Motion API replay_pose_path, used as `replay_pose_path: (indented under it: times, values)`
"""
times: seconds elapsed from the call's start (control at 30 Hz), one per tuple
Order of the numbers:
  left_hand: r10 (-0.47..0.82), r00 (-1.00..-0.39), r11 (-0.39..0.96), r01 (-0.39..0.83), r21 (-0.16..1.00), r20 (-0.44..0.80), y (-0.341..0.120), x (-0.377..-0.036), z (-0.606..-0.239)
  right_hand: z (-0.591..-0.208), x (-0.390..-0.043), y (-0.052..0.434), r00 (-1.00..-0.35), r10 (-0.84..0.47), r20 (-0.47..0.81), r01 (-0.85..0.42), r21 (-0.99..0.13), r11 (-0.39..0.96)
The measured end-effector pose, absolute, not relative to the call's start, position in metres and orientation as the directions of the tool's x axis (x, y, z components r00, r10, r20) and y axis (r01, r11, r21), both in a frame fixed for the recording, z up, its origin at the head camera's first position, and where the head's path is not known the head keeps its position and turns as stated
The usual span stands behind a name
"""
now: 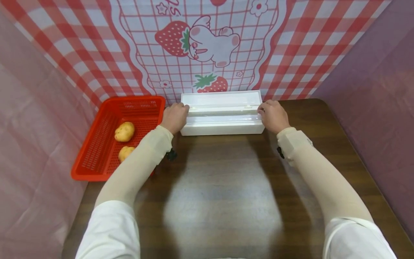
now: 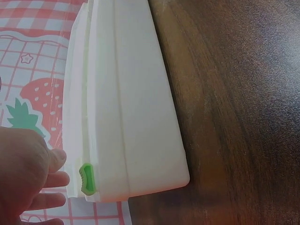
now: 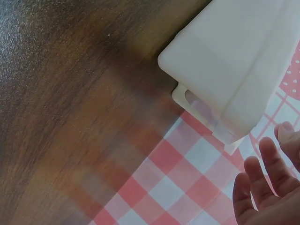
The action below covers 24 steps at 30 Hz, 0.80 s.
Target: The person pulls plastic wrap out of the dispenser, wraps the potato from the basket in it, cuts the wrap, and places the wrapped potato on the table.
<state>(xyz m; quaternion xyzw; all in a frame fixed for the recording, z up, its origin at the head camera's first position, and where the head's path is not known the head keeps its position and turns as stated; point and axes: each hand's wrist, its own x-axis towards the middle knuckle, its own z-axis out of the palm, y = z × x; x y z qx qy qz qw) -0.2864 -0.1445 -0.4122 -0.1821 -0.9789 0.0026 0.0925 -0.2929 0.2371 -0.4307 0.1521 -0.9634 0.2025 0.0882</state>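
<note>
While a long white box (image 1: 222,113) lies crosswise at the far edge of a dark wooden table (image 1: 223,194), a person sets one hand at each of its ends. The left hand (image 1: 174,117) rests against the left end, fingers loosely extended beside a small green tab (image 2: 86,178). The right hand (image 1: 273,116) sits at the right end; the wrist view shows its fingers relaxed and spread, gripping nothing. Left of the box stands a red basket (image 1: 97,158) holding two potatoes (image 1: 124,131). A red checked cloth (image 1: 307,43) with a strawberry print hangs behind.
</note>
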Motion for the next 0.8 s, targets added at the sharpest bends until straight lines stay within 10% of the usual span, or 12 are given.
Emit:
replay_pose_path:
  times: [0.8]
  values:
    - [0.349, -0.914, 0.936, 0.35, -0.032, 0.207, -0.145, -0.29, -0.404, -0.419, -0.294, 0.234, -0.937, -0.236, 0.258, -0.314, -0.325, 0.892]
